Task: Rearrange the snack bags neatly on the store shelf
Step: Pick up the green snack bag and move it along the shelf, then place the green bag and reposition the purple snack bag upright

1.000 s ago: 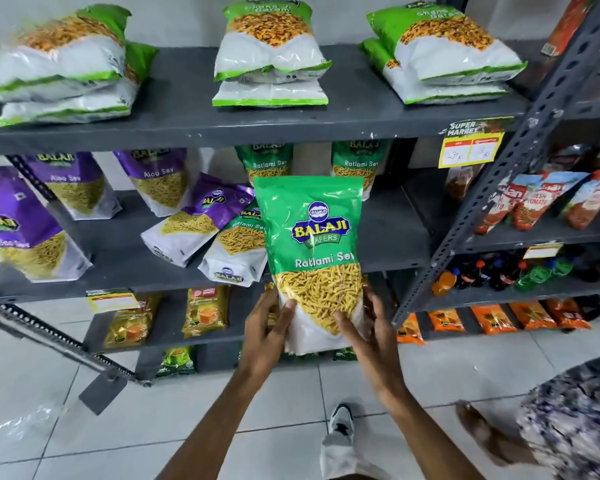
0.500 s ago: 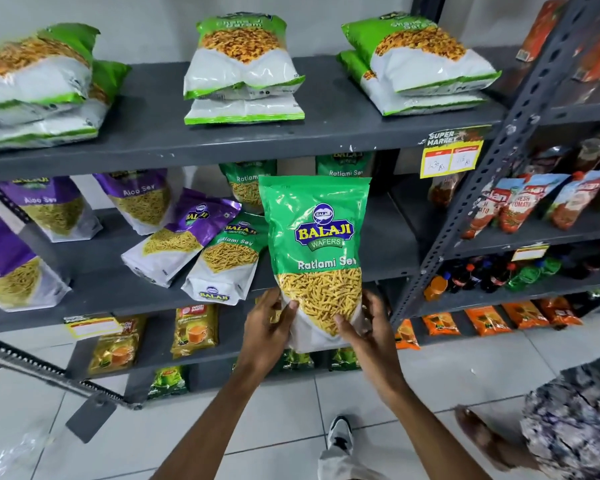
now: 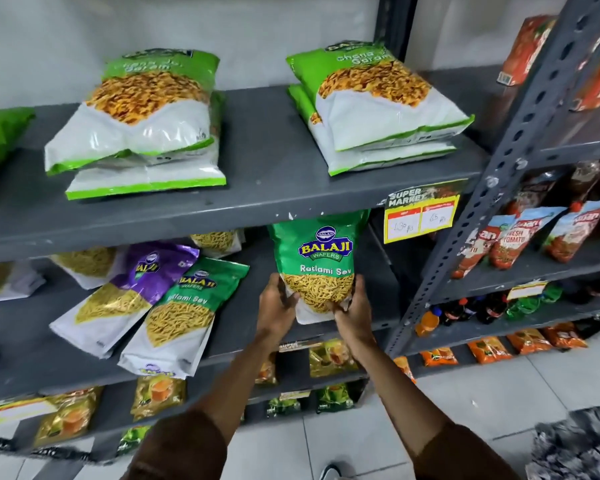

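My left hand (image 3: 277,306) and right hand (image 3: 354,310) held a green Ratlami Sev bag (image 3: 315,261) upright at the middle shelf (image 3: 378,306), fingers (image 3: 289,296) clamped on its lower sides and its top edge just under the shelf above. To the left, a second green bag (image 3: 184,313) and a purple bag (image 3: 132,292) lay slanted.

bare shelf (image 3: 378,271) right, leaning bags (image 3: 184,306) left

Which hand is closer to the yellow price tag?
Right. The right hand is below and left of the yellow price tag; the left hand sits farther left, across the held Ratlami Sev bag.
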{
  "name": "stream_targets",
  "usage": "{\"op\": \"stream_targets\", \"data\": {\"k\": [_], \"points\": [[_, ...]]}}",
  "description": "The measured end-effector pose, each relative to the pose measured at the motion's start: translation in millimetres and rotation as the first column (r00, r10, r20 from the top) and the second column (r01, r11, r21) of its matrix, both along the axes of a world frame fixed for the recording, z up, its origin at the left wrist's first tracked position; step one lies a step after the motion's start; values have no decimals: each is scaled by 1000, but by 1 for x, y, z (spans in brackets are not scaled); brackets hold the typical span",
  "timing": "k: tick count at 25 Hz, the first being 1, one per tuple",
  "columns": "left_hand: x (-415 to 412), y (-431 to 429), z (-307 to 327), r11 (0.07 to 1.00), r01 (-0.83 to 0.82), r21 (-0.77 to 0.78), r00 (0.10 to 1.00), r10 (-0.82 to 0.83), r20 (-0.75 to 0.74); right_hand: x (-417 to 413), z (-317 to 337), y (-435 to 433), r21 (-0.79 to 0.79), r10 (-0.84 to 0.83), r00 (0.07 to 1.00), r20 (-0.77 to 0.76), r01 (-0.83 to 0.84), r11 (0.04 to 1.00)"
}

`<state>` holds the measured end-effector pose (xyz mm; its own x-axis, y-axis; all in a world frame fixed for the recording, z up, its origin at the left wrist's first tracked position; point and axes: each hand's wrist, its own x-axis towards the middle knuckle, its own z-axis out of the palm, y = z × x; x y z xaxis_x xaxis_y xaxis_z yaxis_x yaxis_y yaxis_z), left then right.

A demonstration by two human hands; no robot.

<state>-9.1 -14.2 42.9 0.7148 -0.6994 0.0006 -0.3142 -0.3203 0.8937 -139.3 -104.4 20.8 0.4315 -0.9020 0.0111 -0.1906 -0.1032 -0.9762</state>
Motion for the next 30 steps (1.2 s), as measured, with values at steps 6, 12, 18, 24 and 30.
{"op": "stream_targets", "data": {"k": [6,12,18,24,30], "points": [[11,-36,-13,998,-60,-31,998,59,-31,12,2,-26,-38,15,1000,10,-15,999],[32,-35,-20,996,87,1,992,-87,-87,26,-26,-24,-40,-126,988,-89,123,992],[70,36,-10,997,56,-55,989,-48,141,49,-34,65,-47,-356,934,-6,355,934],[141,149,-21,964,-264,42,900,231,370,123,-30,149,264,61,993,-99,-33,964],[171,191,-38,877,-311,365,932,356,-61,184,-37,203,433,227,954,-193,-125,893]]}}
